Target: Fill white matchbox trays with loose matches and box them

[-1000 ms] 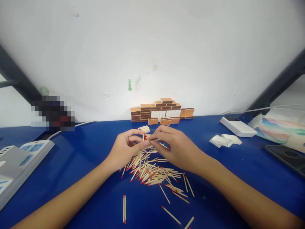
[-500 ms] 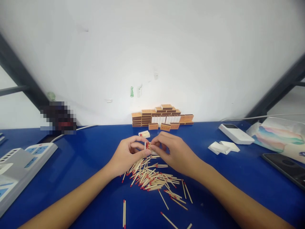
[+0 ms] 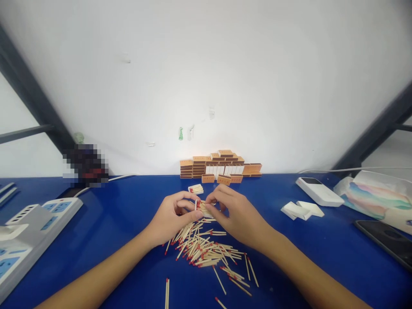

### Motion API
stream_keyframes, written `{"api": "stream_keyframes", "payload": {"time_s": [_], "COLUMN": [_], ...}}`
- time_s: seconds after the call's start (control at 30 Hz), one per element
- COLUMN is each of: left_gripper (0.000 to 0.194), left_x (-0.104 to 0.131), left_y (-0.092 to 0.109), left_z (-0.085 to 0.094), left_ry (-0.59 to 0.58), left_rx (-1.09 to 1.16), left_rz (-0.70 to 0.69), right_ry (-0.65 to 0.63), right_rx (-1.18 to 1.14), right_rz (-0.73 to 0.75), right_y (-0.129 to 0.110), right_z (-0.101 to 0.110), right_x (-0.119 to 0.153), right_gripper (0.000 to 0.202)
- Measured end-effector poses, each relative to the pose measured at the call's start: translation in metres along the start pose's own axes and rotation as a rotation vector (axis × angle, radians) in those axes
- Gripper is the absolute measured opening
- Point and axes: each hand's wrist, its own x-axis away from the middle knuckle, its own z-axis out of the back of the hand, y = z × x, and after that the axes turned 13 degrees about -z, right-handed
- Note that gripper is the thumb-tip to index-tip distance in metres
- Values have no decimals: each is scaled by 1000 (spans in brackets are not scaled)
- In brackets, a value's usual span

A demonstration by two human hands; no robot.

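At the nearest edge of the blue tabletop (image 3: 128,283), two matches (image 3: 167,294) lie side by side with their red heads pointing away, and to their right a single match (image 3: 220,303) runs out of view. Just beyond, a loose heap of matches (image 3: 206,249) spreads below the hands, its sticks crossing at many angles, with a few strays at its right side. At the left edge sits a white power strip (image 3: 69,212) with blue socket panels; at the right edge lies a dark phone (image 3: 386,240).

Above the heap's far part, the left hand (image 3: 174,216) grasps a small matchbox tray (image 3: 206,214) between thumb and fingers. The tray holds matches, their red heads toward the left hand. The right hand (image 3: 236,212) has its fingers bent at the tray's other end; whether they pinch a match or only touch it, I cannot tell.

Well to the right are small white cardboard pieces (image 3: 302,210), and behind them a white device with a dark screen (image 3: 318,191), beside a colourful plastic pack (image 3: 376,197). Past the left fingers, a second tray (image 3: 195,189) of matches rests flat. Farthest, stacked orange-and-brown matchboxes (image 3: 199,166) stand along the white wall (image 3: 206,77).
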Motion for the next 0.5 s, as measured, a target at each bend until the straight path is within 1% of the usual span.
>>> {"api": "stream_keyframes", "payload": {"time_s": [0.13, 0.23, 0.37, 0.43, 0.5], "left_gripper": [47, 44, 44, 45, 46], "left_x": [2, 3, 3, 3, 1], "left_y": [1, 0, 1, 2, 4], "left_z": [5, 6, 6, 6, 5], "left_ry": [31, 24, 17, 15, 8], "left_rx": [-31, -49, -77, -85, -99], "left_rz": [9, 7, 26, 14, -9], "right_ry": [-5, -16, -73, -98, -87], "right_rx": [17, 16, -12, -12, 13], "right_rz": [-31, -62, -136, -138, -130], "right_y": [-2, 0, 1, 1, 2], "right_z": [-3, -7, -10, -9, -7], "right_x": [2, 4, 4, 3, 1], "right_gripper": [11, 10, 9, 9, 11]}}
